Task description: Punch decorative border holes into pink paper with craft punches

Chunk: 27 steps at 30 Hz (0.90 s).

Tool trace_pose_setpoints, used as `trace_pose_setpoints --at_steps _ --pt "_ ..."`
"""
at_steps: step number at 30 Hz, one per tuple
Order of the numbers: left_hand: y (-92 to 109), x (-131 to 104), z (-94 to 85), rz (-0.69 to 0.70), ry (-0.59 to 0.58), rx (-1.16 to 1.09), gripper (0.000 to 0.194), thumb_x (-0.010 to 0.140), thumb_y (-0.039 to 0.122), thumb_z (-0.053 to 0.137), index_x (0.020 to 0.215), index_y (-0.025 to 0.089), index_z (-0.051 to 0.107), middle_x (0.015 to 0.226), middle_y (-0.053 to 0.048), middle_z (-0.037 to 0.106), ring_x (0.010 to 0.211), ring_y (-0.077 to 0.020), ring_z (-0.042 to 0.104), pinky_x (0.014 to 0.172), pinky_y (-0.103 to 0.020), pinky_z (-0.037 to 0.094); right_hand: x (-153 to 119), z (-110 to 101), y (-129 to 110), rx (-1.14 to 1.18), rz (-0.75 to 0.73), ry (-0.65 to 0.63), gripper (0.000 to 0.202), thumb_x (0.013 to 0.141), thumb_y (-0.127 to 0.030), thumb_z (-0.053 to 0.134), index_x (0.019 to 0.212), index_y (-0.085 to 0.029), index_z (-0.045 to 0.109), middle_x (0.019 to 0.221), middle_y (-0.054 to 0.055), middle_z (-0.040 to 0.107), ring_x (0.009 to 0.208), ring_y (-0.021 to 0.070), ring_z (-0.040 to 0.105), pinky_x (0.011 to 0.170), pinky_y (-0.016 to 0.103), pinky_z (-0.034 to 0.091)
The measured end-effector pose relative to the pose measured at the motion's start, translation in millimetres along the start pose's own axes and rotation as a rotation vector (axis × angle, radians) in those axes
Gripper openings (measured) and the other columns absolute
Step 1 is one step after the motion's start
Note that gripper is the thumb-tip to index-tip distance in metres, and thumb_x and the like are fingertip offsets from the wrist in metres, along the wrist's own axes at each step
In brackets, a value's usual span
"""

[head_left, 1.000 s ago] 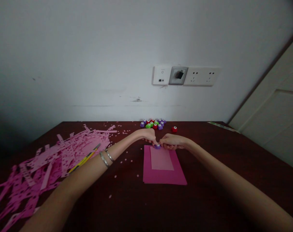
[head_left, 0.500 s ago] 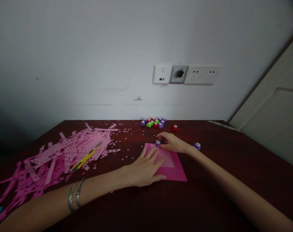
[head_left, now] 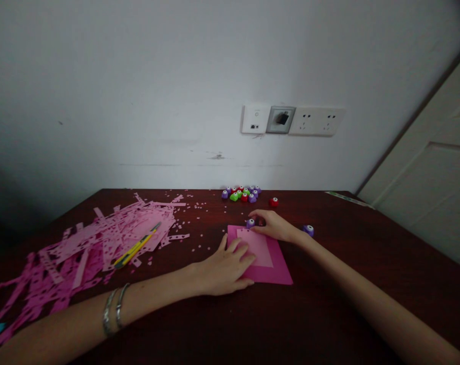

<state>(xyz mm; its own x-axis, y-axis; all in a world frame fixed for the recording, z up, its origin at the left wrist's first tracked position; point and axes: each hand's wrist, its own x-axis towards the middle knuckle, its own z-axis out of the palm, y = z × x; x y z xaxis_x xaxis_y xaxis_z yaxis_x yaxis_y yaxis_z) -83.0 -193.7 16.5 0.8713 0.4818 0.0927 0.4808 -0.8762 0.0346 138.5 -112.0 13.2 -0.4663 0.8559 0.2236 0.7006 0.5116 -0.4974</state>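
A light pink sheet of paper (head_left: 262,251) lies over a larger dark pink sheet (head_left: 280,271) on the table. Small holes show along the light sheet's far edge. My left hand (head_left: 226,266) rests on both sheets with its fingers spread, covering their left side. At the far edge of the paper, my right hand (head_left: 270,223) grips a small purple paper punch (head_left: 250,223) between thumb and fingers. Another purple punch (head_left: 308,230) stands on the table to the right, just behind my right forearm.
Several purple, red and green punches (head_left: 244,196) cluster near the wall, with one red punch (head_left: 274,202) to their right. On the left spreads a heap of pink paper scraps (head_left: 81,248) with a yellow utility knife (head_left: 137,247) on top. A ruler-like strip (head_left: 349,199) lies far right.
The purple punch in my right hand has shifted slightly right along the paper's far edge. My left hand has drawn back a little to the left, uncovering more of the light sheet.
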Motion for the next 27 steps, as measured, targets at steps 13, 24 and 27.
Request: trace_pose_setpoints --at_steps 13,24,27 --pt "7.0 -3.3 -3.3 -0.001 0.087 0.023 0.043 0.086 0.043 0.042 0.121 0.018 0.044 0.115 -0.01 0.052 0.112 -0.0264 0.041 0.102 -0.053 0.02 -38.5 -21.3 38.5 -0.139 0.169 0.133 0.029 0.078 -0.034 0.056 0.102 -0.019 0.057 0.103 0.009 0.062 0.093 0.0228 0.058 0.083 0.037 0.043" --pt "5.2 -2.3 -4.1 0.039 0.038 0.014 0.038 0.086 0.039 0.044 0.112 0.012 0.05 0.121 -0.015 0.048 0.114 -0.0238 0.043 0.096 -0.033 0.034 -61.4 -36.0 62.3 -0.23 0.275 0.136 0.032 0.078 -0.041 0.053 0.102 -0.02 0.057 0.099 0.008 0.062 0.091 0.0227 0.057 0.08 0.034 0.044" --pt "5.5 -1.2 -4.6 0.05 0.044 -0.003 0.035 0.086 0.038 0.044 0.111 0.014 0.05 0.117 -0.012 0.051 0.112 -0.0228 0.044 0.096 -0.033 0.035 -65.6 -42.7 65.0 -0.243 0.297 0.113 0.032 0.078 -0.043 0.052 0.101 -0.021 0.058 0.097 0.008 0.063 0.089 0.0226 0.058 0.078 0.034 0.045"
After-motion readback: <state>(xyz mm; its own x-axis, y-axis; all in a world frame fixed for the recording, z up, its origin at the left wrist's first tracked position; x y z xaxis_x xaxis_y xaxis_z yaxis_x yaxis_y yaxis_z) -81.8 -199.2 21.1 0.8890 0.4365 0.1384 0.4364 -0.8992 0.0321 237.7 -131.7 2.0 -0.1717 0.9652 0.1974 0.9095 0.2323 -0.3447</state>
